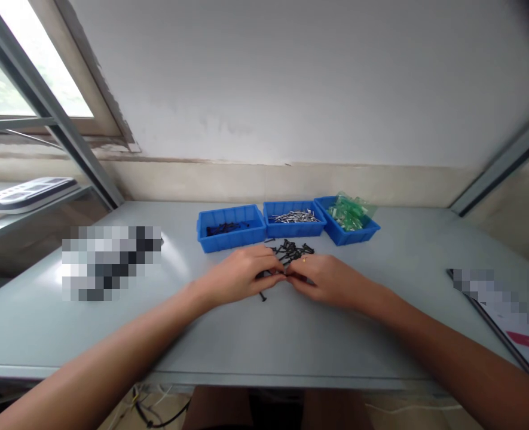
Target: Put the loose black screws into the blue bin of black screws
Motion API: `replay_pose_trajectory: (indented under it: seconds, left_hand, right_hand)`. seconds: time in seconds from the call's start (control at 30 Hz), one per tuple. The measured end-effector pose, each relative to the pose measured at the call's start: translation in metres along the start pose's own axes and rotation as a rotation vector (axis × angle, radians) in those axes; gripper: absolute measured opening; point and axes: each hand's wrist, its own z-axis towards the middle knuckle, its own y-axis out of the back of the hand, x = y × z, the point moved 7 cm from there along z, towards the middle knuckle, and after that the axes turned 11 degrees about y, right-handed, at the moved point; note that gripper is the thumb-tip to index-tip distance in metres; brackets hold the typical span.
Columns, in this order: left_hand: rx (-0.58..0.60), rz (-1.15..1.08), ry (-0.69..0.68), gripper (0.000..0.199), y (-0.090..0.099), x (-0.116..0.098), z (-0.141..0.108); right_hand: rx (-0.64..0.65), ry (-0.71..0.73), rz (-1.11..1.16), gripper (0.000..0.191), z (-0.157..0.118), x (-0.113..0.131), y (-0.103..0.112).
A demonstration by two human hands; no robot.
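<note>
- Screws, dark and thin, lie in a loose pile (290, 248) on the grey table (246, 352), and the step in hand appears to be fingertip work at the near edge of this pile.
- Left hand (241, 273) and right hand (324, 276) meet with their fingertips almost touching; in both, thumb and fingers stand narrow, not wide. Something dark shows at the fingertips, but I cannot tell whether it is gripped or by which hand.
- Next move, in my judgement, calls for small and light finger motion, because the screws cross each other and one could pull its neighbours along.
- Pile position: just beyond the fingertips, between the two hands and partly covered by them. One single screw (263, 296) lies apart, on the near side of the left hand.
- Behind the pile stand three blue bins: the left bin (235, 240) with dark screws, the middle bin (296, 230) with silvery pins, the right bin (358, 236) with green plastic (351, 212).
</note>
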Motion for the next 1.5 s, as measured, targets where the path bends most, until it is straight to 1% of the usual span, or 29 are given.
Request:
replay_pose_trajectory:
  seconds: [0.07,0.13,0.23,0.33,0.4,0.43,0.5,0.57,0.63,0.7,0.77,0.87,0.97,1.03,1.1,1.17,1.3,1.4,1.5]
  left_hand:
    - [0.017,0.004,0.038,0.020,-0.001,0.004,0.001]
    - [0.033,0.003,0.061,0.018,-0.002,0.006,0.001]
    - [0.070,-0.018,0.070,0.014,-0.004,0.005,0.002]
    - [0.070,-0.029,0.067,0.012,-0.003,0.003,0.002]
    - [0.005,0.005,0.082,0.013,0.004,0.007,0.003]
    - [-0.059,0.037,0.109,0.014,0.010,0.012,0.004]
    - [-0.221,0.124,0.211,0.016,0.028,0.028,0.003]
    - [-0.361,0.233,0.353,0.019,0.045,0.048,0.000]
    - [-0.429,0.341,0.471,0.022,0.056,0.066,-0.003]
    - [-0.445,0.417,0.522,0.027,0.061,0.075,-0.005]
    - [-0.425,0.447,0.499,0.033,0.058,0.074,-0.004]
    - [-0.344,0.384,0.360,0.030,0.045,0.056,0.000]
    - [-0.189,0.233,0.186,0.026,0.026,0.031,0.004]
    - [-0.081,0.164,0.117,0.024,0.014,0.020,0.004]
    - [-0.011,0.138,0.099,0.024,0.006,0.016,0.003]
    - [0.018,0.128,0.113,0.024,0.003,0.017,0.003]
    - [0.025,0.121,0.157,0.023,0.003,0.022,0.003]
    - [0.031,0.119,0.144,0.022,0.003,0.020,0.004]
    - [0.036,0.106,0.135,0.022,0.003,0.018,0.004]
  right_hand:
    - [-0.026,-0.011,-0.022,0.015,-0.001,-0.003,0.003]
    - [-0.079,-0.004,-0.023,0.014,-0.002,-0.003,0.008]
    - [-0.170,0.044,-0.010,0.016,-0.003,0.003,0.015]
    - [-0.220,0.094,-0.002,0.018,-0.003,0.009,0.018]
    - [-0.238,0.060,-0.005,0.018,-0.004,0.005,0.019]
    - [-0.245,0.019,-0.011,0.018,-0.004,0.000,0.019]
    - [-0.231,-0.076,-0.032,0.018,-0.006,-0.013,0.018]
    - [-0.184,-0.153,-0.061,0.015,-0.009,-0.024,0.013]
    - [-0.114,-0.199,-0.086,0.014,-0.011,-0.033,0.006]
    - [-0.065,-0.222,-0.097,0.014,-0.013,-0.038,0.000]
    - [-0.035,-0.227,-0.100,0.014,-0.014,-0.040,-0.005]
    - [-0.027,-0.233,-0.102,0.012,-0.013,-0.041,-0.007]
    - [-0.040,-0.239,-0.108,0.011,-0.012,-0.041,-0.006]
    - [-0.040,-0.240,-0.122,0.010,-0.012,-0.041,-0.005]
    - [-0.033,-0.239,-0.139,0.010,-0.012,-0.040,-0.005]
    - [-0.029,-0.234,-0.153,0.010,-0.012,-0.040,-0.006]
    - [-0.023,-0.246,-0.190,0.010,-0.014,-0.042,-0.007]
    - [-0.036,-0.268,-0.219,0.008,-0.015,-0.044,-0.006]
    - [-0.060,-0.256,-0.227,0.007,-0.015,-0.045,-0.005]
